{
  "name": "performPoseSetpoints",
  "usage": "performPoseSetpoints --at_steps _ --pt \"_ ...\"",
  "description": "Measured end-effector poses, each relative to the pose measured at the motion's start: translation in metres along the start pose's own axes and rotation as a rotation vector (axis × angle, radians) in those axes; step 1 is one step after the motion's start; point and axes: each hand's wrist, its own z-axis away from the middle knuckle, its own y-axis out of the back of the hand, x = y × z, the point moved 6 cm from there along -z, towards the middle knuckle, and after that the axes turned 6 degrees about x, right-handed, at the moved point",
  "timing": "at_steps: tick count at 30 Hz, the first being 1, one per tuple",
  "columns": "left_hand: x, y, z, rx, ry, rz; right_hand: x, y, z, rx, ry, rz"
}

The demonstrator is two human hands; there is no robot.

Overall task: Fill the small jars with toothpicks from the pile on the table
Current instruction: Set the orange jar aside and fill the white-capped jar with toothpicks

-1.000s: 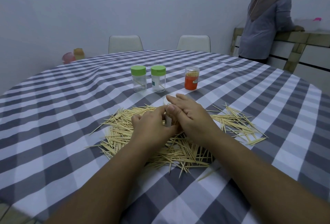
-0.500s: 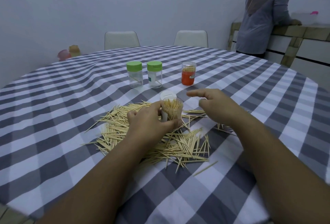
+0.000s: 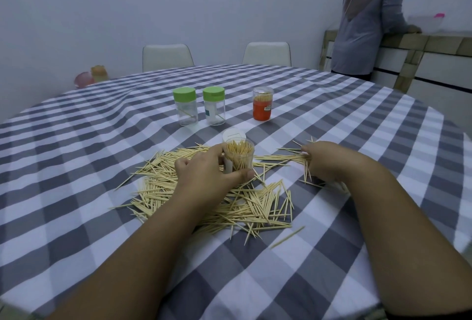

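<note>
My left hand [image 3: 207, 171] grips a small clear jar [image 3: 240, 157], upright and packed with toothpicks, in the middle of the toothpick pile [image 3: 204, 199]. A white lid [image 3: 233, 134] lies just behind the jar. My right hand [image 3: 324, 160] is to the right of the jar, fingers curled down onto loose toothpicks [image 3: 281, 157] and pinching a few. Further back stand two clear jars with green lids [image 3: 185, 110] [image 3: 214, 109], nearly empty, and an orange-labelled jar [image 3: 262, 106] holding toothpicks.
The round table carries a grey and white checked cloth [image 3: 76, 166]. Two white chairs [image 3: 166, 56] stand at the far side. A person [image 3: 365, 21] stands at the back right by a counter. Small coloured containers [image 3: 89, 77] sit at the far left.
My right hand has left the jar and moved right and down onto the loose toothpicks. The left hand keeps holding the jar, whose full top is now uncovered.
</note>
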Motion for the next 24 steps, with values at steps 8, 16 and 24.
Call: performPoseSetpoints --at_steps 8,16,24 --pt "0.001 0.001 0.001 -0.003 -0.003 -0.002 -0.001 -0.001 -0.011 0.125 -0.062 0.021" --pt "0.002 0.001 0.001 -0.007 -0.001 -0.005 -0.020 0.008 0.005 0.273 -0.073 0.191" --pt "0.002 0.001 0.001 -0.001 0.001 -0.013 -0.029 0.017 0.005 0.482 -0.035 -0.079"
